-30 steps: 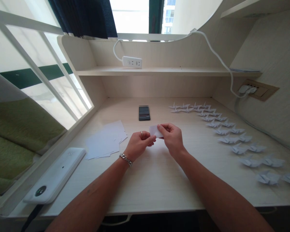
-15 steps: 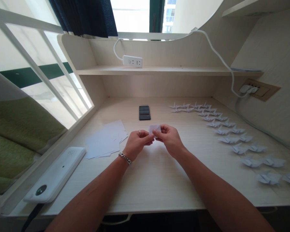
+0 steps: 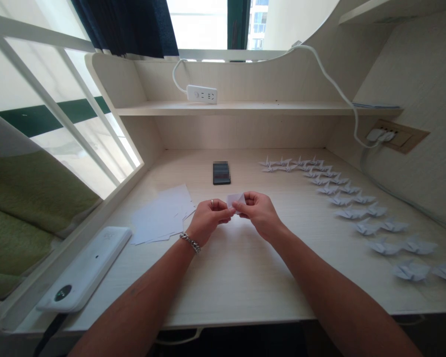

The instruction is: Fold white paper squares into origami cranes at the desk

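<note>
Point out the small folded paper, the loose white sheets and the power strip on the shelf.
Small folded paper (image 3: 235, 198), head view: on its bare face, near the upper edge.
Loose white sheets (image 3: 161, 213), head view: on the middle of the spread.
Power strip (image 3: 201, 94), head view: on its front face.

The folded piece is thin, dull paper. So are the birds and the flat sheets. The desk looks like smooth wood with a soft shine. The long box is smooth plastic, the bracelet shiny metal, the dark curtain cloth.
</note>
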Demonstrator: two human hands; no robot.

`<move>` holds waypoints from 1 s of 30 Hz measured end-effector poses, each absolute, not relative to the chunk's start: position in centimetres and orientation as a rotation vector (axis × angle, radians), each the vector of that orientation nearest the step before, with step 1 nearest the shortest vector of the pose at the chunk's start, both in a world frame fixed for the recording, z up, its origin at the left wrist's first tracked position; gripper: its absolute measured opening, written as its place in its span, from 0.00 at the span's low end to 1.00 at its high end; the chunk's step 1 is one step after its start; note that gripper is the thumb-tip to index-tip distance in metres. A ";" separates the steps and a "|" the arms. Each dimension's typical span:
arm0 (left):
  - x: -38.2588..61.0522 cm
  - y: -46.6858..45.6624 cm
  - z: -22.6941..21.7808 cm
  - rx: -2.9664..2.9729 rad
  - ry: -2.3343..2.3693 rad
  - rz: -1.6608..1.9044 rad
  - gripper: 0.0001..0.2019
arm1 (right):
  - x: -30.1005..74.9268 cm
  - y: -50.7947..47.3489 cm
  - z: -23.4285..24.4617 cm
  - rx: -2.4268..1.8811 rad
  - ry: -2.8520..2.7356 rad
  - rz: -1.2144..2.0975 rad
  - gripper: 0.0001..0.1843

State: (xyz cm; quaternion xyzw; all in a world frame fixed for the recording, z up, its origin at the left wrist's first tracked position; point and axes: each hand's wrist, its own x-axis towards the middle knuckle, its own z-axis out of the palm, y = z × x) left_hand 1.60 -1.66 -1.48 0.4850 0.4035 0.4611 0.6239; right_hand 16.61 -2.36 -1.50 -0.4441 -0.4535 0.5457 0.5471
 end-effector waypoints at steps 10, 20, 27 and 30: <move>1.7 -1.6 -1.5 1.022 0.958 1.088 0.14 | 16.9 -2.1 -1.7 -1.040 -1.107 1.329 0.20; -0.1 -0.3 -1.1 0.912 1.049 1.277 0.13 | 16.6 -2.4 -1.6 -1.108 -1.127 1.361 0.23; 0.8 -1.1 -1.3 1.190 1.003 0.994 0.17 | 16.9 -2.2 -1.8 -1.100 -1.176 1.326 0.22; 1.0 -1.3 -1.4 1.213 1.000 1.008 0.16 | 16.9 -2.1 -1.9 -1.093 -1.174 1.305 0.23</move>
